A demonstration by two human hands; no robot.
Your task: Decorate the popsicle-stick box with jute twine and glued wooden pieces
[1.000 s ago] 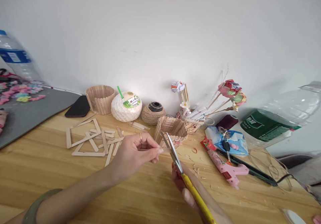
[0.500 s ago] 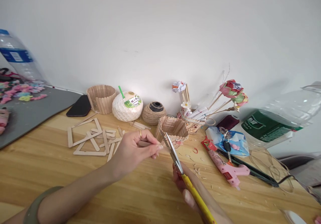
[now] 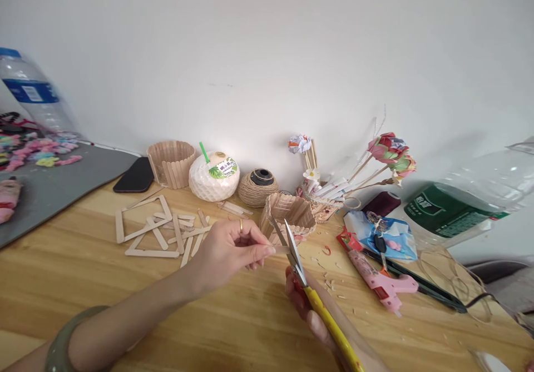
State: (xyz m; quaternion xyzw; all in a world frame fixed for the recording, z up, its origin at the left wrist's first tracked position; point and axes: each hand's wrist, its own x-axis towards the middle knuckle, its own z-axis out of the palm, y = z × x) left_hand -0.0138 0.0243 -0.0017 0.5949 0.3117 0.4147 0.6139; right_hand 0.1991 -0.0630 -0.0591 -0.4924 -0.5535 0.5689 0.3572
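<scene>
Fingers, left hand: thumb and fingertips pinched narrow on a short wooden craft stick, so that its free end pokes out to the right, clear of the skin.
Fingers, right hand: wrapped about the yellow handles of the scissors; mostly cropped by the lower edge, so the exact grip cannot be told.
Blades: parted in a narrow V, tips up, the stick's end lying in the notch between them.
Stick position: held in the air above the wooden table, just in front of the stick-built basket.
Shavings: small wood chips scattered on the table beneath and right of the blades.
Loose sticks: spread flat left of the hand, within reach.
Glue gun: pink, lying on its side to the right.
</scene>
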